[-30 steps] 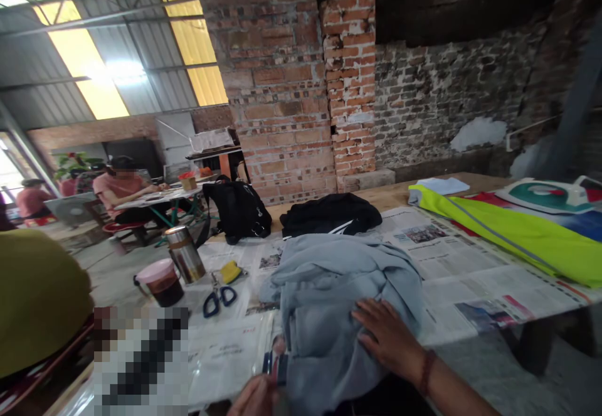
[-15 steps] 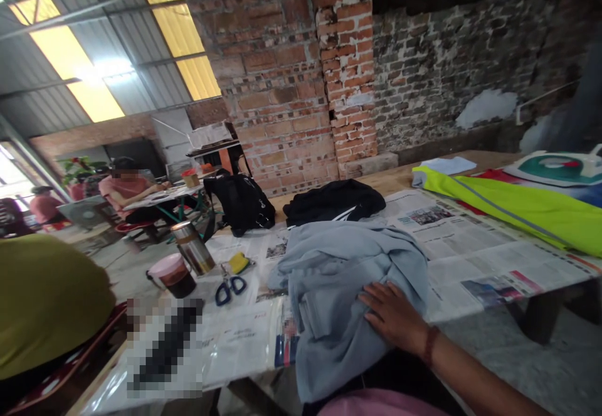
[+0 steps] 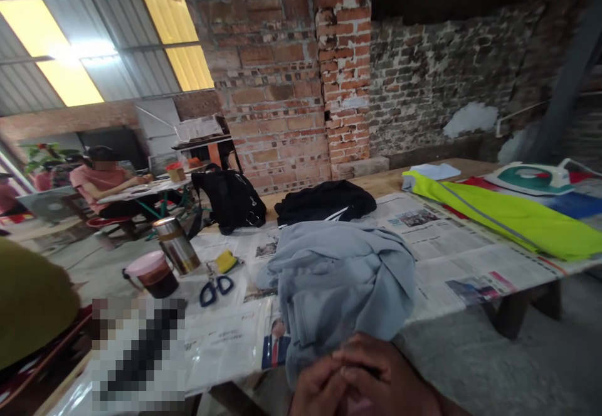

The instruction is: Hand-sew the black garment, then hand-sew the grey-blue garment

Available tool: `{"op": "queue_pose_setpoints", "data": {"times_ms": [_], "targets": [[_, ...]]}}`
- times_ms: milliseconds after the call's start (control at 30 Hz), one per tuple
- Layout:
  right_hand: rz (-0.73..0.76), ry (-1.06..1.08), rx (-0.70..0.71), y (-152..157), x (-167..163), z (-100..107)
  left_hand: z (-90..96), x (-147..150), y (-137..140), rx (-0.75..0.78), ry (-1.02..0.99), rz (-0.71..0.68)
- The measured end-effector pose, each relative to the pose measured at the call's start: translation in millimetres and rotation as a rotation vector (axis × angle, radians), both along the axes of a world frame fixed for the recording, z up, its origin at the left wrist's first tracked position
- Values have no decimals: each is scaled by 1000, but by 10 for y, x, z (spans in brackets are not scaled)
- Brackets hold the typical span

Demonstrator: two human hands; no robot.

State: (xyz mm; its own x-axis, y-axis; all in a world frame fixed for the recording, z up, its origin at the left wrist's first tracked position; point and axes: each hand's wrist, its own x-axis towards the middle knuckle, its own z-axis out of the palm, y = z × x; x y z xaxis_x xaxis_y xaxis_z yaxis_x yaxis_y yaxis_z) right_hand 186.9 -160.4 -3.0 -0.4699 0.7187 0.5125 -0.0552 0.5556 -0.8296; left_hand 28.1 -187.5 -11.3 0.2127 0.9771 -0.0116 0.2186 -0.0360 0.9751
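Note:
Low in the view, my left hand and my right hand are together, fingers curled and touching each other. Both look closed, and whatever may be between the fingers is hidden. Just beyond them a crumpled light grey cloth is heaped on the table, its near part hanging over the edge behind my hands. Left of the cloth lie dark-handled scissors and a small yellow object. A folded black garment with white stripes rests behind the grey heap.
Newspaper covers the table. At left stand a lidded cup and a steel flask, with a black backpack behind. At right lie a neon-yellow garment and an iron. A person sits at another table.
My right hand has left the top of the grey cloth and drawn back toward me. My left hand has come into view beside it. The view has shifted slightly.

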Motion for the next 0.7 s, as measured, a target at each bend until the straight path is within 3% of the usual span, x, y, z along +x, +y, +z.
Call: {"op": "queue_pose_setpoints", "data": {"times_ms": [167,300,400,533,700], "targets": [[-97,153,-367,27,184,-160,72,383,173,-42,-53,-91],[-166,371,-657,44,217,-153,-33,414,140,5,163,-126],[-289,571,-777,176,390,-5,-134,320,108,48,321,-160],[-434,811,-764,455,1041,300,-233,60,62,225,424,-210],[-555,1056,-493,604,1968,616,-393,-373,-11,367,505,51]]}}
